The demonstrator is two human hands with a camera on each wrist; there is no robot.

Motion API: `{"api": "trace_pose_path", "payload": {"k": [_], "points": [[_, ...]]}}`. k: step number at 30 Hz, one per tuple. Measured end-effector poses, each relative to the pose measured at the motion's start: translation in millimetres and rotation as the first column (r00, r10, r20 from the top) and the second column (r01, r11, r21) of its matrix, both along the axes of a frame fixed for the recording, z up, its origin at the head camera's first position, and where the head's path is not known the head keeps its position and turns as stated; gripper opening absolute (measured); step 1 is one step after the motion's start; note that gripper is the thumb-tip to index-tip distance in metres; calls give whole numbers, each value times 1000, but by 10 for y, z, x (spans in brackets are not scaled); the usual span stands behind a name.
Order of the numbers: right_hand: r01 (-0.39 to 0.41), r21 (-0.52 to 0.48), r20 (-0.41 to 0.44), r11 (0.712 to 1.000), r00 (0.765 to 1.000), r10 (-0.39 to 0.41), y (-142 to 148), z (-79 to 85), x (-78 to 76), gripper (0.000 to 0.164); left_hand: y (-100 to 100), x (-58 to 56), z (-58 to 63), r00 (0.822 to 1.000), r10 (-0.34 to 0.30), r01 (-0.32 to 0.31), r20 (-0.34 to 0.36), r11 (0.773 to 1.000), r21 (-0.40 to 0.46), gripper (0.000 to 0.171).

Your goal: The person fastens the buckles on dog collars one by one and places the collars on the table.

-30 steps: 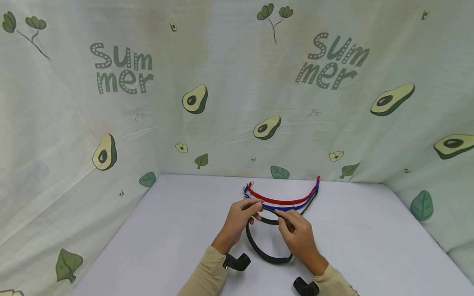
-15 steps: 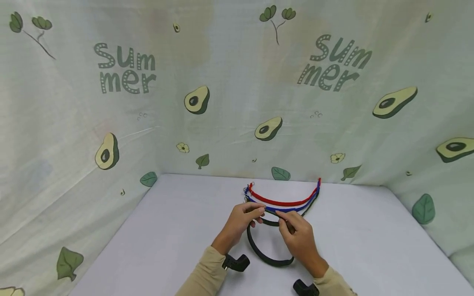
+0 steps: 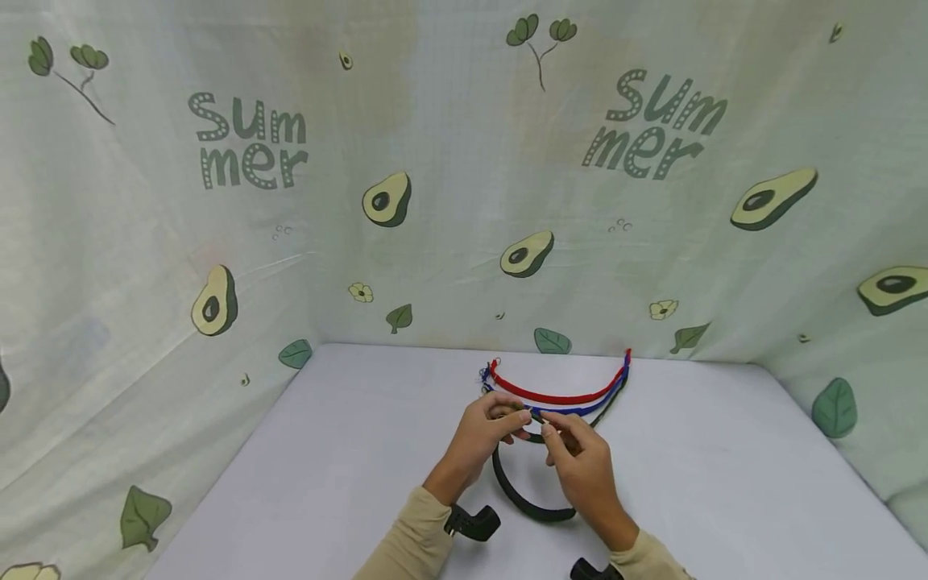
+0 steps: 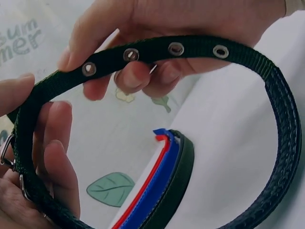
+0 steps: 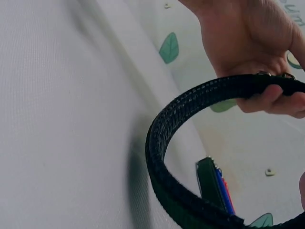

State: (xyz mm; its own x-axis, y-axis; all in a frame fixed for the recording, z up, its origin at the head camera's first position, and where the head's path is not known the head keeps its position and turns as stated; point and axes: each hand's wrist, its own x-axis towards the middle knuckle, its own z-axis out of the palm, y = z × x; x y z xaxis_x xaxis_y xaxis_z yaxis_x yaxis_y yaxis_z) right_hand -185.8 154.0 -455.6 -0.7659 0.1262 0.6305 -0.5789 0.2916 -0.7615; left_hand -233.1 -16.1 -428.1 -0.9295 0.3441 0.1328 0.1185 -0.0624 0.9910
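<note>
A dark green collar with a padded black lining is held up in a loop between both hands. My left hand pinches its strap near a row of several metal eyelets. Close by on the right, my right hand pinches the strap around the tip and buckle end. A metal buckle shows beside the right fingers in the left wrist view. Whether the strap runs through the buckle is hard to tell. In the right wrist view, the padded band curves down from the right hand.
Behind the hands, a red collar, a blue collar and another dark green collar lie curved together on the white table. A printed cloth hangs at the back and sides.
My left hand has shifted right toward the right hand, so less strap shows between them. The collar loop has moved slightly right with it. The right hand stays nearly in place.
</note>
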Motion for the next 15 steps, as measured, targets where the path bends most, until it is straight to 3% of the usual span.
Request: {"api": "trace_pose_path", "payload": {"k": [7, 15], "points": [[1, -91, 223, 996, 975, 20, 5, 76, 15, 20, 96, 11, -4, 996, 44, -52, 81, 993, 101, 30], [-71, -188, 348, 980, 928, 134, 7, 106, 0, 24, 123, 30, -3, 995, 53, -62, 90, 992, 106, 34]]}}
